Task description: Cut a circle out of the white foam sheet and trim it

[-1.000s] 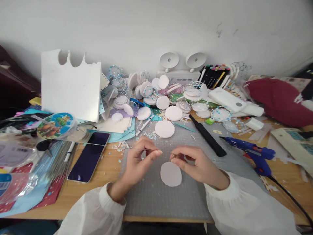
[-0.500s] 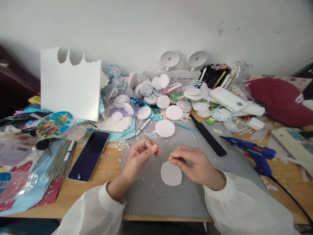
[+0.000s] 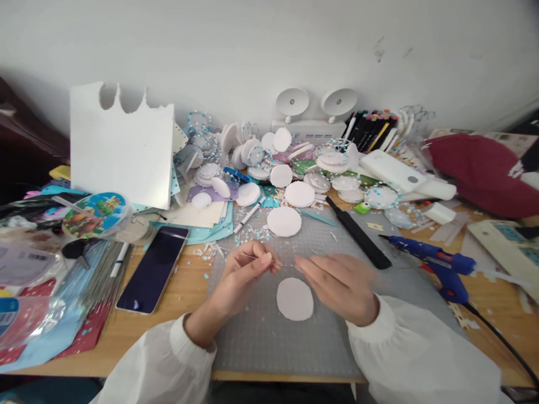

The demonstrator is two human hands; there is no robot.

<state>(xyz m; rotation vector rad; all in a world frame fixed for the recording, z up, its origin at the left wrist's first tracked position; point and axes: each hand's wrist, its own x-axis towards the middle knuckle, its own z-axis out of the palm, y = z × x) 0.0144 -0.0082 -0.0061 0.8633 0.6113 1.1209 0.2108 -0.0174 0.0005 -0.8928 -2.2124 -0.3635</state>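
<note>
A thin wire [image 3: 288, 266], hard to see, spans the small gap between my hands above the cutting mat. My left hand [image 3: 248, 269] is closed, thumb and forefinger pinching it. Opposite, my right hand [image 3: 337, 280] is blurred by motion, its fingers pressed together at the wire's right end. Directly beneath the right fingertips, a round white foam disc [image 3: 295, 299] lies flat on the grey cutting mat [image 3: 278, 348]. Another white disc [image 3: 284, 221] rests on the mat beyond the hands.
A phone [image 3: 154, 269] lies left, near a bundle of thin wire stems [image 3: 103, 275]. On the right are a black cutter-like tool [image 3: 357, 235] and a blue glue gun [image 3: 442, 258]. Behind, white discs and beaded wires pile up beside a white foam board [image 3: 122, 151].
My right hand has turned, its fingers now straighter and blurred, and its tips have shifted slightly up. My left hand has moved only slightly. The disc below stays put.
</note>
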